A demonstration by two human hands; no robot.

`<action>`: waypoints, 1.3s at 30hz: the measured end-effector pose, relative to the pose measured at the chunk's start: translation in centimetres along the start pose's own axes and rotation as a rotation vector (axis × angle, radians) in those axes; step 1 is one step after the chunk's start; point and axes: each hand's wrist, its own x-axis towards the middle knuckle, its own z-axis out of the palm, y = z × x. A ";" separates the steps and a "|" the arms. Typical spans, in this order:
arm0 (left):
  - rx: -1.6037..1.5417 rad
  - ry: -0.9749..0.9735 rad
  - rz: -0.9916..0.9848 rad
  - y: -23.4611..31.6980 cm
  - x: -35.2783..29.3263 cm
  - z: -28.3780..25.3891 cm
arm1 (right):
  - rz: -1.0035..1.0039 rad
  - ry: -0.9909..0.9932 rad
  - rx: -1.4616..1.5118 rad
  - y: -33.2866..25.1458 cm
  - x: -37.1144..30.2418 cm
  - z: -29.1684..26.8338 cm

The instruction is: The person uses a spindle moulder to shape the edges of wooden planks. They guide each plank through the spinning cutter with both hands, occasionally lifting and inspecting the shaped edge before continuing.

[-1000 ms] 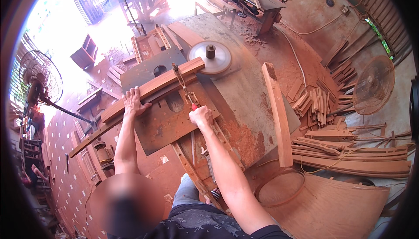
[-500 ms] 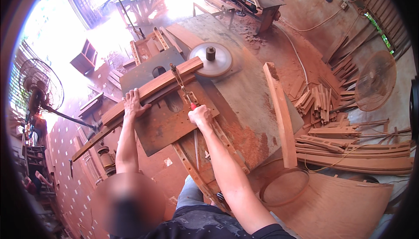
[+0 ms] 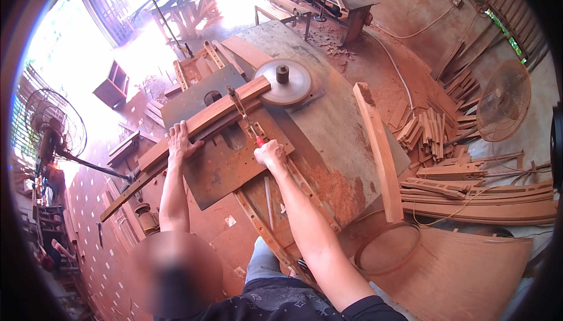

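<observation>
A long reddish wooden beam lies slantwise across a dark sliding board. Its far end meets the rim of a round saw blade, whose face looks smooth and blurred around the central hub. My left hand grips the beam toward its near end, fingers over the top and thumb out to the side. A metal toggle clamp reaches over the beam. My right hand is closed round its red handle. A thinner wooden strip sticks out at the lower left.
The grey saw table carries heaps of sawdust. A loose wooden post lies at its right edge. Stacked offcuts and curved wooden pieces are farther right. Fans stand at left and right.
The whole view has shifted slightly. Both hands keep their places on the beam and the clamp handle, and the beam shows no clear movement against the blade.
</observation>
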 end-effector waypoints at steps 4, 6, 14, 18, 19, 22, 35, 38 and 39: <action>0.013 0.013 -0.004 1.0 -2.3 -0.2 | 0.023 -0.021 -0.038 1.2 -1.9 -1.1; 0.005 -0.002 -0.011 2.0 -3.9 -0.6 | 0.046 -0.031 -0.032 2.5 -3.1 -2.0; -0.029 0.015 0.011 5.2 -11.5 -1.3 | 0.008 0.015 -0.059 8.9 -7.7 -3.6; -0.070 -0.093 0.017 7.0 -14.5 -2.8 | -0.155 0.135 0.039 12.5 -10.0 -4.1; -0.092 -0.029 0.038 6.5 -15.7 -3.0 | -0.340 0.339 0.079 13.0 -12.0 -4.1; -0.150 -0.084 0.113 6.5 -16.3 -4.6 | -0.683 0.509 0.255 15.4 -13.7 -4.8; -0.199 0.073 0.235 -3.1 -21.1 -5.6 | -0.254 0.113 -0.501 7.6 -18.5 -13.5; -0.113 0.142 0.130 -9.1 -25.5 -7.9 | -0.202 0.030 -0.613 6.1 -17.3 -12.8; -0.111 0.188 0.095 -10.9 -27.4 -8.6 | -0.163 -0.049 -0.611 4.2 -18.9 -13.3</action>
